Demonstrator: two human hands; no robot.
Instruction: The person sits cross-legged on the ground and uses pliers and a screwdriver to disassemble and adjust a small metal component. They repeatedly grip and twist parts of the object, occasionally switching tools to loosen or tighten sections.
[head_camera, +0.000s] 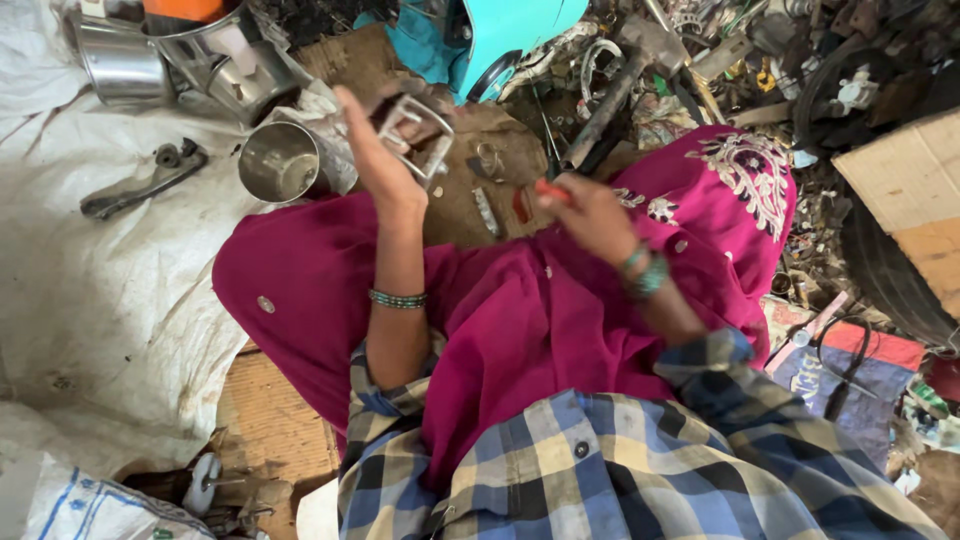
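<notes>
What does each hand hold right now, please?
Left hand: closed on a metal frame part.
Right hand: closed on a red-handled tool; its tip is hidden.

White sacking (110, 290) on the floor, steel pots (278, 160), scrap metal heap (760, 50), cardboard sheet (915, 185), daylight

The left hand (375, 160) holds a dull grey metal frame (415, 135) with worn, scratched sides. The round steel cup (280, 162) is shiny and smooth. The white woven sack cloth (90, 270) looks rough and dusty. The bright pink cloth (520, 310) is soft and matt.
</notes>
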